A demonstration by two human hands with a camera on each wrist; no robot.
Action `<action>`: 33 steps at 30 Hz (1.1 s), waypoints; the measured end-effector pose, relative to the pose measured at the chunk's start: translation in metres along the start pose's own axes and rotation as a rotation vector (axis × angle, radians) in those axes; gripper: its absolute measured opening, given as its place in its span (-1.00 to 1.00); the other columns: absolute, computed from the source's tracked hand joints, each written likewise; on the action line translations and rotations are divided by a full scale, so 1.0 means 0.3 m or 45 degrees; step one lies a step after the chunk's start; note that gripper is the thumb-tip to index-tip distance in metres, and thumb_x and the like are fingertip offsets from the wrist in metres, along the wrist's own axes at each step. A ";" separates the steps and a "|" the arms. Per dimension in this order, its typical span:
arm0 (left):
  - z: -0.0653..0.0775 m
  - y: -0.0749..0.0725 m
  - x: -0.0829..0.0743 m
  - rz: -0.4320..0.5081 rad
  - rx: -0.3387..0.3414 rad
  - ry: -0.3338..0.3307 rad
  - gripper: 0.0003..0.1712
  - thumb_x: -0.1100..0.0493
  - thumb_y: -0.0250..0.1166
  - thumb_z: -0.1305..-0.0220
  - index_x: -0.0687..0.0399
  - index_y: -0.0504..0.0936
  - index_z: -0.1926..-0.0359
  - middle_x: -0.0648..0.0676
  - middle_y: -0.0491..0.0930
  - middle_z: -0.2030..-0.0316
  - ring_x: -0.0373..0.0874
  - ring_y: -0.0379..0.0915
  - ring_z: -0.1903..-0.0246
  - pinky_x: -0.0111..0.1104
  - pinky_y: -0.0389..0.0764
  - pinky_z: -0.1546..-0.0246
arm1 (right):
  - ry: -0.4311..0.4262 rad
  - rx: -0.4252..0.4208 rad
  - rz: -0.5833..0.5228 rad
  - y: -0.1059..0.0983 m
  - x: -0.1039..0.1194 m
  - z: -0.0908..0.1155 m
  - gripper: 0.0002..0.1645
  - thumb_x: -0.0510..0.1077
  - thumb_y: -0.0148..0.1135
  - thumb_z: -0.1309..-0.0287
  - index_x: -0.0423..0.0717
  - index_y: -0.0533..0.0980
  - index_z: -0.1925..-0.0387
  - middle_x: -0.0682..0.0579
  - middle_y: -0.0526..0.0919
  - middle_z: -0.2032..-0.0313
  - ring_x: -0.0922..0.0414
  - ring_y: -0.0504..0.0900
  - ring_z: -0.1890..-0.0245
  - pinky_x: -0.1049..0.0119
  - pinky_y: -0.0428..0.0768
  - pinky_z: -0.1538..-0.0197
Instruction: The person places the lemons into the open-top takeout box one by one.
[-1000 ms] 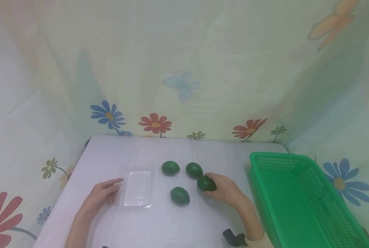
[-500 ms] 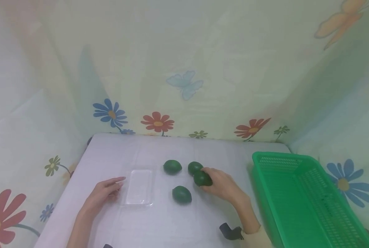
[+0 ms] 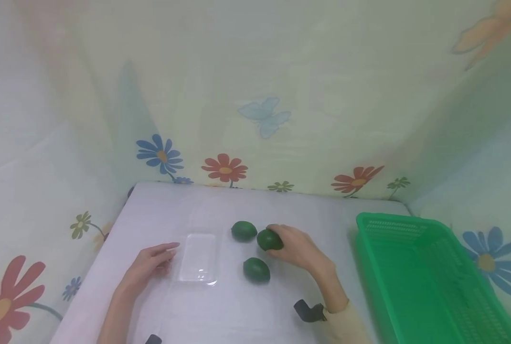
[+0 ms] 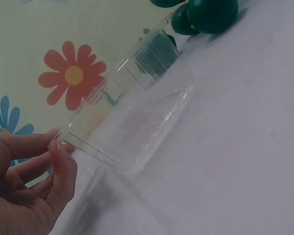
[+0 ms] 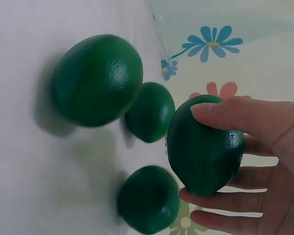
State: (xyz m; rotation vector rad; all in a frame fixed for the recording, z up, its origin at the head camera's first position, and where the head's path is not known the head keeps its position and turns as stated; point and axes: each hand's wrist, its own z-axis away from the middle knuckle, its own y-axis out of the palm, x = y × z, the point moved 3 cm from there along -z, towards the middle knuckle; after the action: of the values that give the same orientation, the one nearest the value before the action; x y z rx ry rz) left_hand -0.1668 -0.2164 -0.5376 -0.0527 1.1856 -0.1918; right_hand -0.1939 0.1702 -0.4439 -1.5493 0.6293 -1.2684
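Note:
In the head view my right hand (image 3: 296, 246) grips a green lime (image 3: 270, 240) over the white table. The right wrist view shows that lime (image 5: 206, 147) between thumb and fingers, and three other limes: a near one (image 5: 98, 81), one behind it (image 5: 150, 112) and a lower one (image 5: 148, 199). Of these, one lime (image 3: 244, 231) lies left of the hand and another lime (image 3: 256, 270) nearer me; the third is hidden in the head view. My left hand (image 4: 34, 181) pinches the rim of a clear plastic box (image 4: 137, 117) at its left edge.
A large green plastic basket (image 3: 380, 282) stands at the table's right side. Flower-printed cloth (image 3: 264, 143) hangs behind and at both sides of the white-covered table (image 3: 238, 315).
My right hand has moved left and away from me with its lime, now covering the lime behind it. My left hand stays at the box. The head view has shifted slightly.

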 end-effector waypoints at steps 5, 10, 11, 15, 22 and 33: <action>-0.004 0.006 0.001 -0.009 -0.023 -0.007 -0.41 0.06 0.29 -0.45 0.25 0.49 -0.38 0.02 0.59 0.34 -0.20 0.49 0.39 -0.38 0.62 0.32 | -0.007 0.019 -0.016 0.005 0.028 -0.039 -0.27 -0.03 0.57 -0.08 -0.02 0.52 -0.29 0.00 0.68 -0.16 0.03 0.66 -0.12 0.03 0.64 -0.16; -0.009 0.005 0.000 -0.015 -0.032 -0.011 -0.41 0.03 0.29 -0.45 0.22 0.50 -0.38 0.04 0.59 0.32 -0.19 0.50 0.38 -0.37 0.63 0.30 | -0.042 0.027 -0.014 0.005 0.057 -0.073 -0.26 -0.04 0.57 -0.10 -0.02 0.51 -0.31 -0.01 0.67 -0.17 0.03 0.65 -0.14 0.04 0.63 -0.18; -0.009 0.005 0.000 -0.011 -0.034 -0.010 -0.41 0.03 0.29 -0.45 0.22 0.50 -0.38 0.04 0.59 0.32 -0.19 0.49 0.38 -0.37 0.63 0.30 | -0.047 0.031 -0.014 0.007 0.063 -0.080 -0.26 -0.04 0.57 -0.10 -0.02 0.51 -0.30 -0.01 0.67 -0.17 0.03 0.65 -0.14 0.03 0.64 -0.18; -0.011 0.006 0.003 -0.008 -0.041 -0.006 -0.41 0.03 0.30 -0.44 0.22 0.51 -0.37 0.04 0.58 0.34 -0.18 0.50 0.39 -0.37 0.63 0.30 | -0.065 0.061 -0.012 0.020 0.083 -0.107 -0.26 -0.04 0.56 -0.11 -0.02 0.51 -0.32 -0.02 0.67 -0.18 0.02 0.65 -0.14 0.03 0.63 -0.18; -0.008 0.011 0.011 0.011 -0.043 -0.014 -0.44 0.08 0.30 -0.43 0.25 0.53 -0.34 0.07 0.62 0.35 -0.16 0.53 0.41 -0.35 0.62 0.36 | -0.119 0.081 -0.031 0.047 0.127 -0.144 -0.26 -0.02 0.55 -0.12 -0.02 0.50 -0.32 0.00 0.67 -0.16 0.04 0.66 -0.11 0.05 0.64 -0.17; -0.015 0.018 0.008 0.029 -0.052 -0.012 -0.48 0.09 0.31 -0.41 0.18 0.58 -0.31 0.08 0.61 0.35 -0.14 0.53 0.40 -0.35 0.63 0.33 | -0.209 0.136 -0.008 0.067 0.228 -0.236 -0.26 -0.02 0.52 -0.17 0.00 0.47 -0.35 0.01 0.66 -0.17 0.05 0.64 -0.12 0.06 0.64 -0.17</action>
State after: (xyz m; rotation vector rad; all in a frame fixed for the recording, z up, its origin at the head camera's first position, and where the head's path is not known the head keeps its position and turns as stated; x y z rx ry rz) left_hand -0.1694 -0.2113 -0.5421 -0.0762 1.1806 -0.1474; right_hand -0.2344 0.0785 -0.4372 -1.5489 0.4453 -1.1473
